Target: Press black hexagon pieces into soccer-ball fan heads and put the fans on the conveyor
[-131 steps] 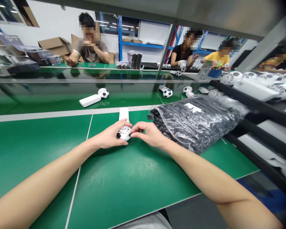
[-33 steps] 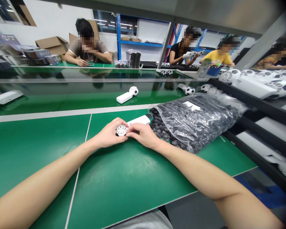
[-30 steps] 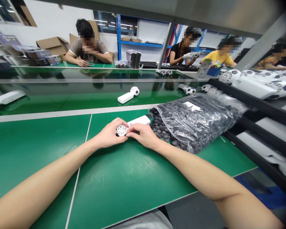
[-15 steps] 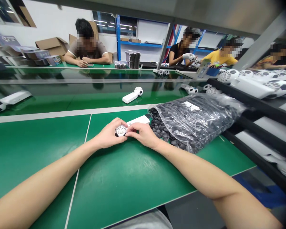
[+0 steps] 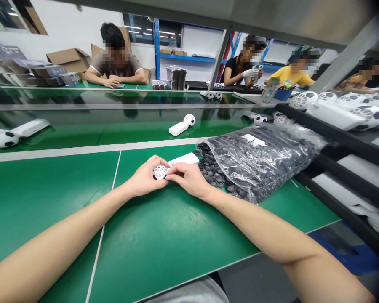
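Note:
Between my hands is a white device [image 5: 185, 159] whose round head [image 5: 160, 171] has a football pattern of white lattice and black patches. My left hand [image 5: 147, 176] wraps round the head from the left, thumb below and fingers above. The fingertips of my right hand [image 5: 187, 177] are pinched at the right side of the head; whatever they hold there is too small to make out. The white handle points right and back, behind my right hand. Just right of it, black pieces [image 5: 213, 168] spill from the mouth of a clear plastic bag [image 5: 255, 155].
Beyond the pale strip, a belt [image 5: 123, 131] carries similar white devices [image 5: 179, 128], one of them at the far left [image 5: 31, 127]. A black rack [image 5: 341, 139] full of devices stands at the right. Several people sit across the belt.
The devices on the belt have shifted slightly right. My hands have stayed almost still around the football head. Across the belt, a gloved person now holds a device upright.

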`<state>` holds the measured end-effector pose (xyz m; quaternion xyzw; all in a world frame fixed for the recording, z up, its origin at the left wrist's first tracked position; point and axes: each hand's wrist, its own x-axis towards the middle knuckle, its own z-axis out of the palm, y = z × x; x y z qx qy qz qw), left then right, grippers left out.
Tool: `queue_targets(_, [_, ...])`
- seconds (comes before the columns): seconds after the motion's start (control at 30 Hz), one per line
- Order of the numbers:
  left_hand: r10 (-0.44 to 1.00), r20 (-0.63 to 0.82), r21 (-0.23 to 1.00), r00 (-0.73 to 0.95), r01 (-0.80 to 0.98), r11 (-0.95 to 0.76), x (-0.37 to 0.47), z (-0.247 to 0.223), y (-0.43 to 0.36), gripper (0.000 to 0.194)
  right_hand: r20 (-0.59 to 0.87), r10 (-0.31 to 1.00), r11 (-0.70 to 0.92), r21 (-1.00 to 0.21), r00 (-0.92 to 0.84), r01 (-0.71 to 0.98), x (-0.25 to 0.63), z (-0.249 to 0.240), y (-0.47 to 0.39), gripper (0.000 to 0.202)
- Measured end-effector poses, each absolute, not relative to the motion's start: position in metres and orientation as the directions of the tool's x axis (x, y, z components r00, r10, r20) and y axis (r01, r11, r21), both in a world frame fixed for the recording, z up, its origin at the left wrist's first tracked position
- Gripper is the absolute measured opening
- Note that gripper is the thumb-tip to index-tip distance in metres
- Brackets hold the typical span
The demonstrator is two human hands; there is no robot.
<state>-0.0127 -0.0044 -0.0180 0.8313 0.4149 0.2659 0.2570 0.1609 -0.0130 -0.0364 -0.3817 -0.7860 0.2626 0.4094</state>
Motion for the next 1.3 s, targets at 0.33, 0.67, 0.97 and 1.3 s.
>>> queue_targets(0.33, [0.846,0.232,0.695,0.480,0.527,-0.489,-0.011,-0.019,-0.005,0.033,0.346,0.858,0.489,-0.775,-0.378,0.399,0.165,-0.036,0.000,0.020])
queue_targets(0.67, [0.884,0.194,0.724,0.426,0.545,-0.422,-0.012,-0.021,-0.004,0.035,0.393,0.830,0.542,-0.737,-0.397,0.404,0.169,-0.038,0.008,0.025])
queue_targets(0.97, [0.879,0.253,0.676,0.405,0.576,-0.460,-0.006,-0.022,-0.010,0.030,0.340,0.859,0.489,-0.763,-0.382,0.422,0.168,-0.038,0.009,0.025])
queue_targets(1.3, [0.871,0.294,0.606,0.393,0.628,-0.488,-0.013,-0.022,0.003,0.028,0.409,0.875,0.445,-0.473,-0.258,0.760,0.187,-0.030,0.011,0.018])
